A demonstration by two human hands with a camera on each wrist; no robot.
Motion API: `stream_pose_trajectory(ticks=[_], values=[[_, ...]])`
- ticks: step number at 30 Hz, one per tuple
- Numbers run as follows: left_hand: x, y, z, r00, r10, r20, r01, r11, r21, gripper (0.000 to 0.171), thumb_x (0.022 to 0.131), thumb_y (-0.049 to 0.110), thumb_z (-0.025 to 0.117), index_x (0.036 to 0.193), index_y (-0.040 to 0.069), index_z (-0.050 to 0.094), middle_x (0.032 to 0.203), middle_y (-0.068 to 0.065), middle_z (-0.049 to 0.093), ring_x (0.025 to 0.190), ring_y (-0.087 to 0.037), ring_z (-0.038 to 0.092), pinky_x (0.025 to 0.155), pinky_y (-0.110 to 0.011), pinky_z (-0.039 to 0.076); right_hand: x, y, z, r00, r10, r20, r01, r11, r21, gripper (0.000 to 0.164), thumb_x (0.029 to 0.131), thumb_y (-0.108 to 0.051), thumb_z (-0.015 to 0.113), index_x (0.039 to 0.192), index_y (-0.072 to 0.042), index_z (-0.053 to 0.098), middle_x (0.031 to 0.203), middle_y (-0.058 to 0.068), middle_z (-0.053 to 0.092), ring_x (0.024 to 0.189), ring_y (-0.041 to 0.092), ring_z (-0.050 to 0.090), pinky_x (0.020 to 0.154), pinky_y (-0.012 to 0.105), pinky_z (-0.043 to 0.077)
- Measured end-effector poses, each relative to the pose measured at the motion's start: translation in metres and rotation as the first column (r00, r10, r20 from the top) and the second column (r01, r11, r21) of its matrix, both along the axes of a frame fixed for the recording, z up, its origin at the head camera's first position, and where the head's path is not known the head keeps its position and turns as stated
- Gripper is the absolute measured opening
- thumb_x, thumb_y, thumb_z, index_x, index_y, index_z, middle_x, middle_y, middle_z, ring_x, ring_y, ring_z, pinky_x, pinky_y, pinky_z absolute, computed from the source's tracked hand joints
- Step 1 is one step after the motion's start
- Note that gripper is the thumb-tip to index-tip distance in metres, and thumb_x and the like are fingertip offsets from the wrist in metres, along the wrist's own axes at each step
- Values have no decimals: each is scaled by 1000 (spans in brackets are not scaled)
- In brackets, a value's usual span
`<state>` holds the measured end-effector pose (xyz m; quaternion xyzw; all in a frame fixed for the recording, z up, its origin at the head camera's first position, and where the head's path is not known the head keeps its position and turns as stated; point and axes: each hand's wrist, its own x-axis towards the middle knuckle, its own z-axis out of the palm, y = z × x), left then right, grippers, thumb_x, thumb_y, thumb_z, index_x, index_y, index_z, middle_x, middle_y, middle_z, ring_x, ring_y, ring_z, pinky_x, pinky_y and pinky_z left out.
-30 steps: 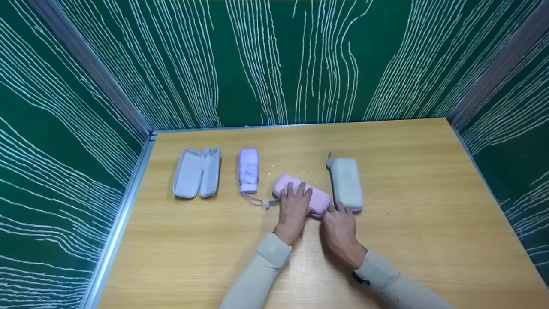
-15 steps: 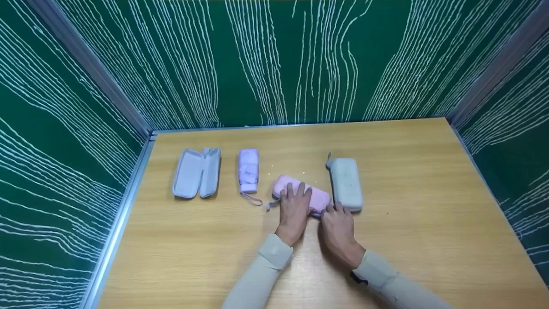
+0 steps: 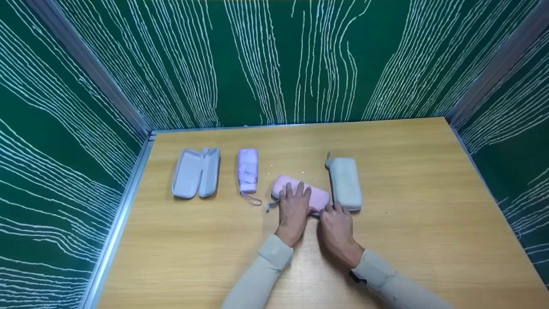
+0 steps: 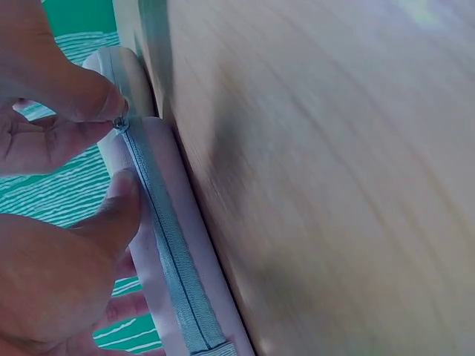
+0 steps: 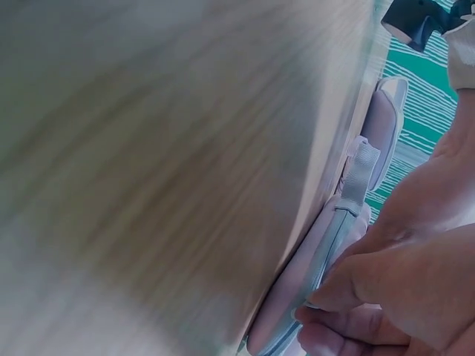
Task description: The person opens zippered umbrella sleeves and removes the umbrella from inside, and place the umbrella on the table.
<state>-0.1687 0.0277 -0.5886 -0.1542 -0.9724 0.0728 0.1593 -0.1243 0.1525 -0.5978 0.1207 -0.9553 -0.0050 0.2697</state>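
A pink zip case (image 3: 319, 199) lies slanted on the table in the head view, its long zip facing the person. The left hand (image 3: 294, 211) holds it, fingers spread over the lid and the thumb (image 4: 122, 196) pressed on the side just above the zip. At the case's right end, the right hand (image 3: 338, 227) pinches the small zip pull (image 4: 121, 124) between thumb and forefinger. A grey fabric loop (image 3: 272, 205) sticks out at the case's left end. Close beyond the right fingertips lies a closed grey-green case (image 3: 346, 184).
A folded lilac umbrella (image 3: 248, 171) with a wrist strap lies left of the pink case. Farther left, a pale grey case (image 3: 195, 174) lies open. The wooden table (image 3: 407, 171) meets green walls (image 3: 253, 64) with white wavy lines at the back and sides.
The right hand has shifted slightly left along the near edge of the pink case. The left hand still holds the case in the same spot.
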Motion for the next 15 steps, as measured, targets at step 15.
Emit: stream_pose_trajectory(ticks=[15], values=[[-2, -7, 4, 998, -56, 35, 55, 998, 11, 62, 85, 62, 73, 137, 28, 69, 136, 1, 65, 124, -32, 59, 100, -44, 51, 2, -6, 8, 984, -21, 175, 22, 1000, -2, 5, 80, 3, 73, 80, -1, 77, 80, 11, 70, 80, 30, 61, 65, 42, 54]])
